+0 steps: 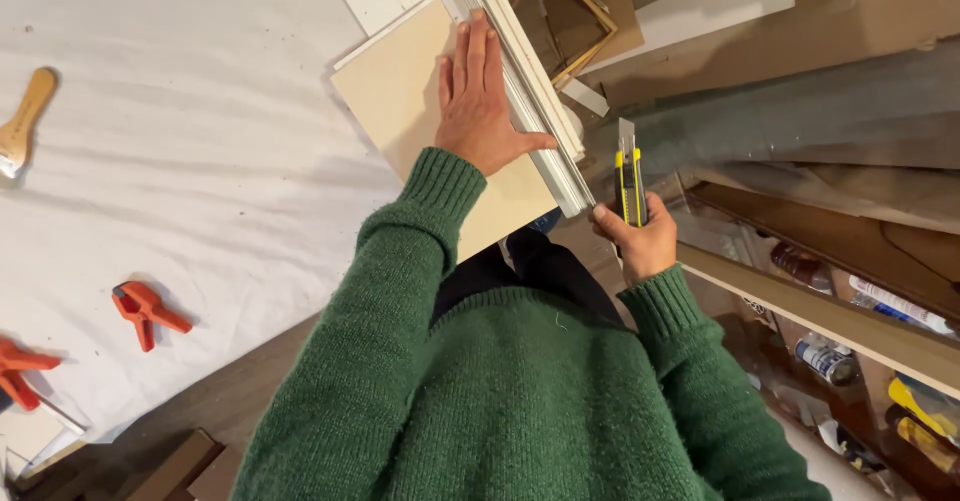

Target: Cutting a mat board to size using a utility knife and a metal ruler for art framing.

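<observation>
Pressing flat, the left hand lies palm down on a pale board, its fingers together and straight, the thumb spread out sideways until its tip touches a white moulding. That moulding runs along the board's edge, just beside the little-finger side of nothing but the thumb tip; the four fingers point along its length. The board reaches out beyond the fingertips and back under the wrist, and it rests on a white sheet.

The right hand is clamped on a knife with a yellow and black body, fingers curled round the lower part of the handle and the thumb laid on its side. The grey blade sticks out above the fingers, upright, close beside the moulding's near end but apart from it, as far as can be told.

Both sleeves are green knit. Well away from the left fingers, on the sheet, lie an orange clamp, a second one at the picture's edge and a wooden-handled brush. Below the right fingers, a shelf holds cans and tubes.
</observation>
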